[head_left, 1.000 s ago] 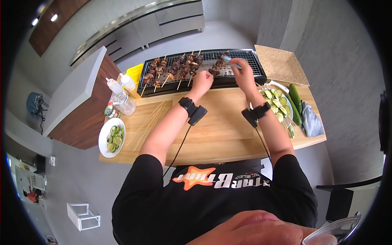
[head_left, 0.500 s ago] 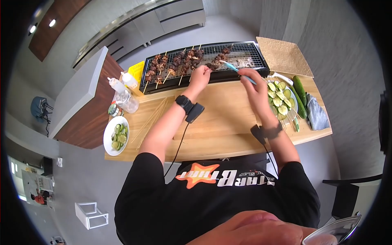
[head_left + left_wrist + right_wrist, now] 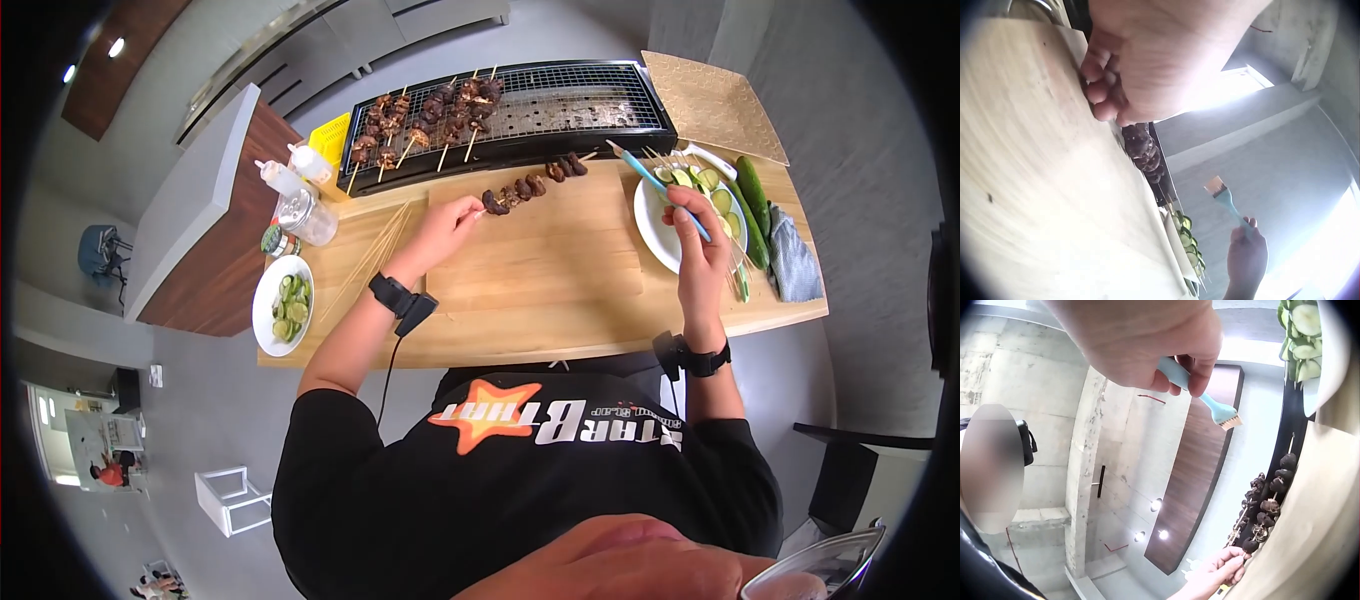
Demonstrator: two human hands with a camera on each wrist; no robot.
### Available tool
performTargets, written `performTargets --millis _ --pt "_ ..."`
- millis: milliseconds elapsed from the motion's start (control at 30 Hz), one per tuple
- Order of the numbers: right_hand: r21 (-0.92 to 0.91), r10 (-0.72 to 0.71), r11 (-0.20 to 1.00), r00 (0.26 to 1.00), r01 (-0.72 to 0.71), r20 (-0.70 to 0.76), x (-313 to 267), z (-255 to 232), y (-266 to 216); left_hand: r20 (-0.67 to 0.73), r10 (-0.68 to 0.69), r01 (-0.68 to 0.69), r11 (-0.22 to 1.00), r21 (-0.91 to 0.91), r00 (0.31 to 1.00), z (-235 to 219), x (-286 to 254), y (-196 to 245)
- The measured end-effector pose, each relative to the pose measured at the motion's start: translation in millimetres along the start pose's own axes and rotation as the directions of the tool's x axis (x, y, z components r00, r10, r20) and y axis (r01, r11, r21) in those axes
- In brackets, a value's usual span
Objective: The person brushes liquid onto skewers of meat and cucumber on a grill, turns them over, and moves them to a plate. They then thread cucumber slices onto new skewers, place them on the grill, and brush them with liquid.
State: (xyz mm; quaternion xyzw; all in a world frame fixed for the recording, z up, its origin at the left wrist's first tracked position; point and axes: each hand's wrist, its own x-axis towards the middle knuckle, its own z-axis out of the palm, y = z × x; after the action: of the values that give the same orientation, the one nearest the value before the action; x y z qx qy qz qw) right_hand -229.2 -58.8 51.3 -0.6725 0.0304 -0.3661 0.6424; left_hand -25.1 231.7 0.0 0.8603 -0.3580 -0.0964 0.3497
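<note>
My left hand (image 3: 446, 238) pinches the near end of a skewer (image 3: 528, 189) strung with dark browned pieces that look like mushrooms. The skewer lies over the wooden board (image 3: 530, 250), pointing away to the right, its bare tip near the grill's front edge. In my right hand (image 3: 703, 262) is a basting brush (image 3: 640, 167) with a light blue handle, held up over the plate of sliced cucumber (image 3: 655, 240). Pale bristles (image 3: 1230, 423) show at its head in the right wrist view, apart from the skewer. Behind the board stands the black grill (image 3: 570, 102).
More skewers (image 3: 435, 110) lie on the grill's left half. Left of the board are bare sticks (image 3: 370, 255), squeeze bottles (image 3: 283, 180), a clear jar (image 3: 308, 220) and a white bowl (image 3: 262, 315) of cucumber slices. Whole cucumbers (image 3: 752, 205) and a grey-blue cloth (image 3: 793, 258) lie at right.
My left hand has brought the skewer off the grill, back toward me over the board. My right hand has drawn the brush away from the grill to the right, over the plate.
</note>
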Motion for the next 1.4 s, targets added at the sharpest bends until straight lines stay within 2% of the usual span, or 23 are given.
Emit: performTargets --millis 100,200,300,333,433,467,567,600,700,733,800,833,900,933,1033,1067,1167,1200,1300,1333,1400 --pt "0.002 0.013 1.0 1.0 -0.013 0.021 1.7 7.0 3.4 0.0 -0.041 0.041 0.998 0.044 0.999 -5.8 -1.2 5.7" --pt "-0.012 0.022 1.0 0.999 -0.021 0.027 4.9 12.4 4.7 -0.206 0.071 0.012 0.927 0.375 0.976 -20.2 2.0 20.7" --pt "0.01 0.02 1.0 0.999 -0.021 0.04 10.6 23.7 1.3 -0.413 0.016 0.067 0.98 0.188 0.911 -33.9 22.2 30.6" --pt "0.0 0.007 1.0 0.997 -0.007 0.077 13.8 25.6 3.4 -0.421 0.019 0.067 0.98 0.188 0.907 -36.3 31.8 24.7" --pt "0.015 -0.001 1.0 0.989 -0.001 0.151 27.3 41.6 12.1 -0.37 -0.117 0.097 0.993 -0.073 0.921 -21.7 68.1 -11.4" --pt "-0.005 -0.002 1.0 0.982 0.003 0.188 33.8 48.9 11.7 -0.253 -0.241 0.16 0.939 -0.304 0.937 -24.5 66.5 9.9" --pt "-0.011 -0.019 1.0 0.968 0.022 0.251 58.7 69.8 24.1 -0.246 -0.235 0.134 0.92 -0.367 0.94 -10.6 83.6 -1.7" --pt "-0.058 -0.159 0.982 0.948 0.182 0.274 72.0 77.6 31.0 -0.247 -0.215 0.113 0.921 -0.372 0.945 -7.7 86.8 -2.1" --pt "-0.136 -0.095 0.981 0.955 0.138 0.282 99.3 103.9 35.5 -0.282 -0.2 0.057 0.894 -0.445 0.938 0.8 94.3 -7.3" --pt "-0.171 -0.05 0.98 0.955 0.103 0.291 107.3 112.0 37.5 -0.284 -0.223 0.071 0.884 -0.463 0.932 2.0 94.8 -6.8" --pt "-0.242 0.042 0.97 0.952 0.035 0.303 121.6 127.5 44.2 -0.356 -0.157 0.022 0.935 -0.355 0.921 5.3 96.7 -9.0" --pt "-0.223 0.037 0.974 0.955 0.031 0.293 126.6 136.1 54.9 -0.389 -0.121 0.0 0.955 -0.297 0.913 6.8 97.6 -10.7" --pt "-0.173 -0.011 0.982 0.946 0.071 0.324 133.7 148.0 77.7 -0.381 -0.141 0.022 0.954 -0.3 0.914 4.1 97.6 -8.4" --pt "-0.169 -0.016 0.983 0.954 0.07 0.298 136.4 149.8 86.3 -0.387 -0.132 0.019 0.959 -0.284 0.913 4.8 99.1 -12.7" --pt "-0.135 -0.049 0.989 0.991 0.066 0.126 147.4 150.6 73.5 -0.376 -0.129 0.026 0.963 -0.268 0.918 1.6 100.3 -20.9" --pt "-0.1 -0.102 0.989 0.989 0.112 0.107 152.3 151.5 75.8 -0.369 -0.127 0.025 0.963 -0.267 0.921 0.8 100.3 -21.9" --pt "-0.189 -0.158 0.962 0.969 0.194 0.191 160.2 158.3 88.6 -0.356 -0.122 0.021 0.961 -0.275 0.926 1.7 101.1 -23.8" --pt "-0.314 -0.041 0.939 0.953 0.14 0.301 161.0 155.1 91.0 -0.355 -0.12 0.017 0.96 -0.28 0.927 2.6 102.3 -24.1" --pt "-0.235 -0.064 0.964 0.965 0.125 0.253 154.4 157.0 81.0 -0.354 -0.135 -0.001 0.934 -0.359 0.925 4.0 105.1 -27.6" --pt "-0.216 -0.001 0.975 0.974 0.051 0.226 150.5 155.5 68.6 -0.34 -0.138 0.001 0.928 -0.374 0.93 3.0 105.5 -28.7" --pt "-0.206 -0.068 0.968 0.938 0.144 0.34 143.5 156.8 70.2 -0.303 -0.144 0.011 0.916 -0.4 0.942 -0.8 102.8 -25.6"
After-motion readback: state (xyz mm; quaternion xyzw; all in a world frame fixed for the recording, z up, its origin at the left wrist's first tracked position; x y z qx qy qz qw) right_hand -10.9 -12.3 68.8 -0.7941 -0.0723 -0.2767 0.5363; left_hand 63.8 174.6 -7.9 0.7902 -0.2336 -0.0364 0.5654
